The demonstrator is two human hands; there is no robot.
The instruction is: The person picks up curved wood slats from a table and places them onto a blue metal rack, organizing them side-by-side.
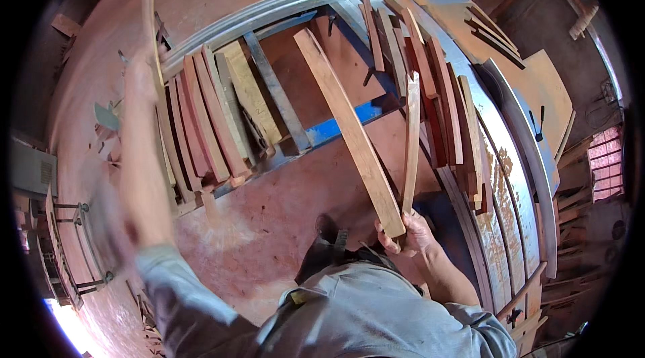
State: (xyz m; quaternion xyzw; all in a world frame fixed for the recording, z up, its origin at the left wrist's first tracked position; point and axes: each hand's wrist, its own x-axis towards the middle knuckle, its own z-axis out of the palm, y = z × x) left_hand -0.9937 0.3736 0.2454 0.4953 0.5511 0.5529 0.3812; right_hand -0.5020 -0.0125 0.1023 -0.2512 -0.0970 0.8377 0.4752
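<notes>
My right hand is closed round the near ends of two wooden pieces. One is a broad, light brown wooden slat that slants away to the upper left. The other is a narrower strip with a notched far end, standing more upright beside it. My left arm reaches far out on the left. There my left hand is smeared by motion, right against a long thin wooden strip; whether its fingers grip the strip cannot be made out.
Several reddish and pale slats lie side by side across a metal frame on the left. More slats are heaped at the right, by a metal-topped machine table. A brown board lies beyond it.
</notes>
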